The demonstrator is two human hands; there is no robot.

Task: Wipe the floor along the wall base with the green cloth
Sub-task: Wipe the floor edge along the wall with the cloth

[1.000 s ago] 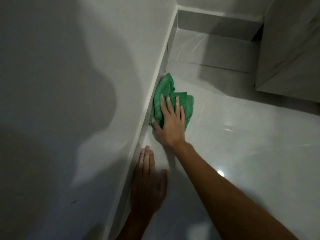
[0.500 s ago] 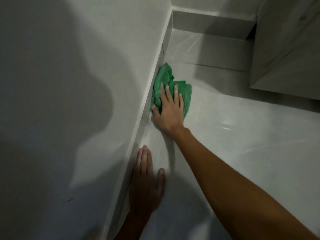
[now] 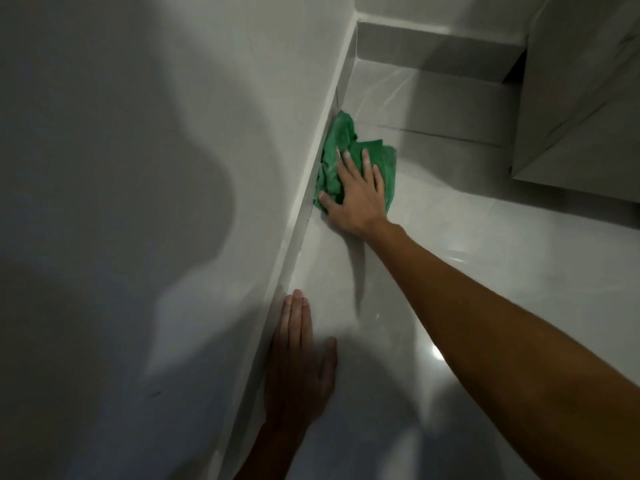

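A crumpled green cloth (image 3: 341, 140) lies on the glossy pale floor (image 3: 467, 278), pushed against the wall base (image 3: 308, 206) on the left. My right hand (image 3: 360, 195) presses flat on the cloth's near part, fingers spread, arm stretched forward. My left hand (image 3: 298, 368) rests palm down on the floor beside the wall base, nearer to me, fingers together and holding nothing.
A white wall (image 3: 156, 168) fills the left side. The wall base turns a corner at the far end (image 3: 356, 26). A pale cabinet (image 3: 581, 109) stands at the upper right, with its bottom raised off the floor.
My right hand has slid the cloth forward along the wall base toward the far corner. My left hand has stayed flat on the floor.
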